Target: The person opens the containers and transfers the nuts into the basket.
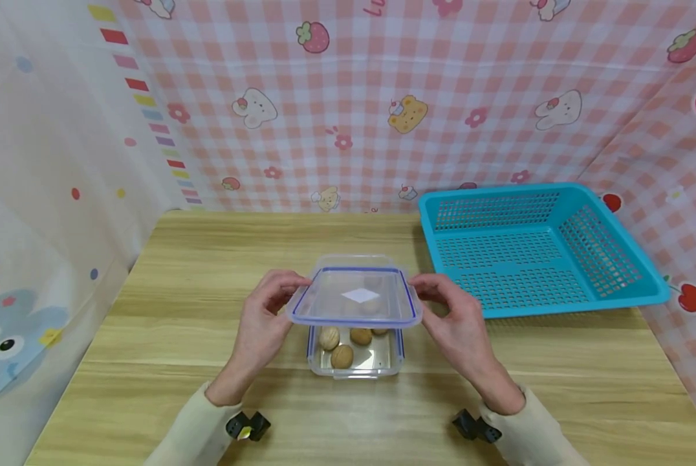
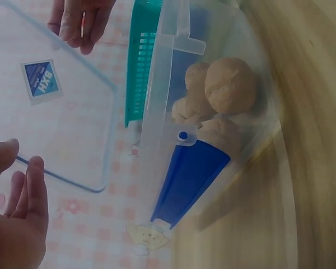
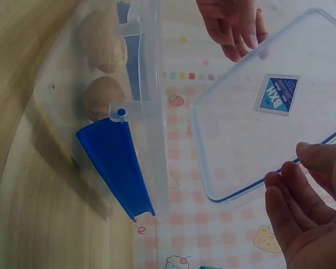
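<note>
A clear lid with a blue seal is held up, tilted, above a clear plastic box. My left hand pinches the lid's left edge, and my right hand pinches its right edge. Several walnuts lie inside the box on the table, partly hidden by the lid in the head view. Both wrist views show a blue latch hanging from the box side, with the lid apart from the rim. A BXH label is stuck on the lid.
A blue perforated basket stands at the back right of the wooden table. Behind the table hangs a pink checked cloth with cartoon prints. Patterned cloth also borders the left and right sides.
</note>
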`<state>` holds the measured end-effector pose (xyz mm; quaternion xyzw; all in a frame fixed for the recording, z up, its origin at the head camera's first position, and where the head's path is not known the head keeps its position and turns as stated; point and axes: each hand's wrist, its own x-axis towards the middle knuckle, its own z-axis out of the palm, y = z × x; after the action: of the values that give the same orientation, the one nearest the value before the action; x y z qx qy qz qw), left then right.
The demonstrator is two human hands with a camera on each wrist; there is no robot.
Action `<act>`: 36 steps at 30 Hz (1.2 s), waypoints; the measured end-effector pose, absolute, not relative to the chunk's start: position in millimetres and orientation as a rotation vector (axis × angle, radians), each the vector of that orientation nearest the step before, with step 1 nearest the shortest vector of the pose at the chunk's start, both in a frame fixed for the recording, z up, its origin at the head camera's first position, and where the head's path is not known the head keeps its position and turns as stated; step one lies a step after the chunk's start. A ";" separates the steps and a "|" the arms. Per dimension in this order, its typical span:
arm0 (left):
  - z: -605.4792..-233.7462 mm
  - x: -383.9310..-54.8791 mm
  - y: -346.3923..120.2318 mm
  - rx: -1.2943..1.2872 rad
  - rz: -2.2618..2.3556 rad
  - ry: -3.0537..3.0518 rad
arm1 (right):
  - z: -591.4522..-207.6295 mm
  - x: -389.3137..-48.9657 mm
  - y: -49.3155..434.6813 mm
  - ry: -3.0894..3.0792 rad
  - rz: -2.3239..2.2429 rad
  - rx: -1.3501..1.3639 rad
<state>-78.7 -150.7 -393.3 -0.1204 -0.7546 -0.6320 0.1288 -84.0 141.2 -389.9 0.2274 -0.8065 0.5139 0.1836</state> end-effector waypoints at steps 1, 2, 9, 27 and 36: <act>-393.6 -78.8 -150.8 -0.331 -1.851 -2.197 | -390.2 -84.1 140.9 -2.276 1.471 0.640; -393.8 -78.7 -150.9 -0.312 -1.867 -2.199 | -390.3 -84.0 140.5 -2.274 1.492 0.641; -395.8 -78.9 -152.9 -0.280 -1.922 -2.173 | -390.4 -83.5 137.9 -2.275 1.612 0.612; -395.4 -76.5 -162.6 -0.141 -2.218 -2.074 | -386.5 -78.0 124.9 -2.280 1.933 0.419; -393.0 -73.9 -176.9 -0.125 -2.161 -2.101 | -385.3 -74.6 112.5 -2.367 1.930 0.388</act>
<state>-73.9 -176.9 -393.0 -0.0414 -0.6951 -0.7150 0.0623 -74.6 112.5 -385.3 0.1261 -0.7685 0.6265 0.0316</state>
